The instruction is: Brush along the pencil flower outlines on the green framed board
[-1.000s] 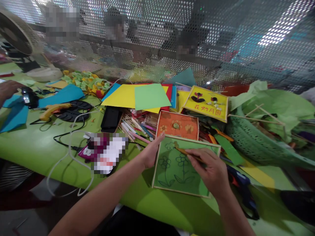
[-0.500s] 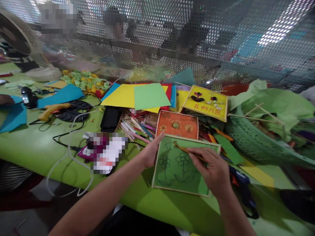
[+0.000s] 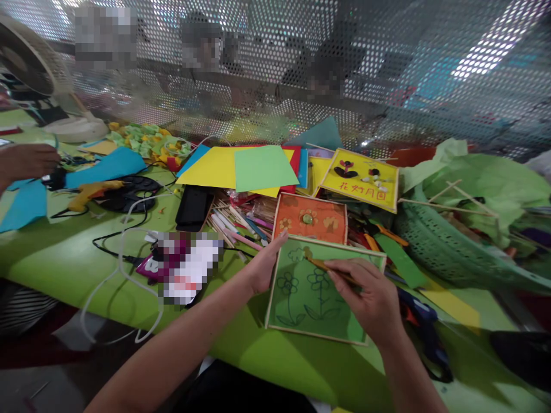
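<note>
A green framed card (image 3: 301, 298) with flowers drawn on it lies near the front edge of the lime-green table (image 3: 64, 258). My left hand (image 3: 263, 265) rests on the card's left edge, fingers stretched out and pressing on the frame. My right hand (image 3: 370, 298) is closed round a thin paintbrush (image 3: 321, 263), its tip touching the upper part of the card. Just behind it lies an orange framed card (image 3: 310, 219).
A yellow card with lettering (image 3: 361, 180), coloured paper sheets (image 3: 258, 166), a black phone (image 3: 194, 207), loose sticks and pens (image 3: 241, 223), a yellow glue gun (image 3: 92, 192) with cables, a green basket (image 3: 447, 246) at right. Another person's hand (image 3: 26, 160) at far left. Perforated screen behind.
My hands and the brush stay almost still on the green card. The other person's hand at far left has come back toward the black object there.
</note>
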Demonstrator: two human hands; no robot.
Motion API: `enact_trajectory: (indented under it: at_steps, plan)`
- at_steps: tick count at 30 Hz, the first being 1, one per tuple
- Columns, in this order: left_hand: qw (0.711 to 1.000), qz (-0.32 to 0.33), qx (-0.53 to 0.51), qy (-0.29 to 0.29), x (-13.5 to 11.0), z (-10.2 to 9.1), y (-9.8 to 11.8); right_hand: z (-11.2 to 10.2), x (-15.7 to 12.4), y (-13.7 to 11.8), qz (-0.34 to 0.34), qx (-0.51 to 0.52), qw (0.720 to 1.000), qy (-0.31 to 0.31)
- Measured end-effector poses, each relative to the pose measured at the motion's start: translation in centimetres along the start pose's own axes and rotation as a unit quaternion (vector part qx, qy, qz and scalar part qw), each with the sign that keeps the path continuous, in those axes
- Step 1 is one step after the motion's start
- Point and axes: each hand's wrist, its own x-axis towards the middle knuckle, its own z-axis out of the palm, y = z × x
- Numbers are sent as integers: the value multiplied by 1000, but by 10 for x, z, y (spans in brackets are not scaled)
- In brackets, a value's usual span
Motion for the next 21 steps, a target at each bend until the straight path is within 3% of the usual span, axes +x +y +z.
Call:
enact_trajectory:
  at_steps: [5, 21]
  plan:
    - [1000, -19, 7, -2, 0, -1, 1, 0, 1, 0, 9, -2, 1000, 5]
    - [1000, 6, 3, 9, 1, -2, 1, -3, 2, -1, 7, 3, 1000, 17]
